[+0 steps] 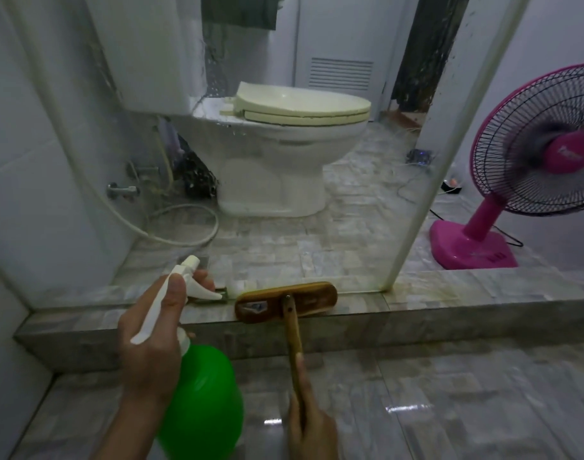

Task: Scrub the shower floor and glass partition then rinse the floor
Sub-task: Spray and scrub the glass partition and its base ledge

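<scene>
1. Here, the glass partition [317, 180] stands on a tiled kerb [450, 313], edged on its right by a white frame [450, 154]; through it show a toilet [274, 154] and a coiled hose [184, 227].
2. The shower floor [450, 403], wet and shiny, lies below the kerb on the near side.
3. A pink fan [529, 167] stands right of the frame, beyond the kerb.
4. The left hand [151, 330] is closed around the white trigger head of a green spray bottle [204, 396], nozzle aimed at the foot of the glass.
5. The right hand [312, 433] grips the handle of a wooden brush [285, 302], whose head rests on the kerb against the glass.
</scene>
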